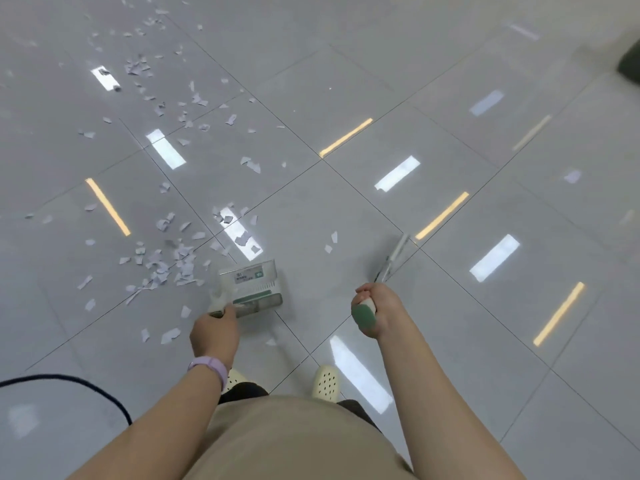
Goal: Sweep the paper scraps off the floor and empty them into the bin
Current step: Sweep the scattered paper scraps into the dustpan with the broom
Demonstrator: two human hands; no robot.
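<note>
Several white paper scraps point(166, 261) lie scattered over the grey tiled floor, mostly to the left and far left, with a dense patch just left of the dustpan. My left hand point(214, 332) grips the handle of a clear dustpan point(254, 284) with green trim, held low over the floor in front of me. My right hand point(372, 311) grips the green-capped top of a broom handle point(363, 315). The broom's shaft and head point(393, 259) slant forward to the floor on the right, away from the scraps. A dark object point(630, 64) at the far right edge may be the bin.
A black cable point(86, 388) curves across the floor at the lower left. My two feet in pale perforated shoes point(325, 381) stand on the tiles. Ceiling lights reflect as bright bars on the glossy floor. Two lone scraps point(331, 242) lie between dustpan and broom.
</note>
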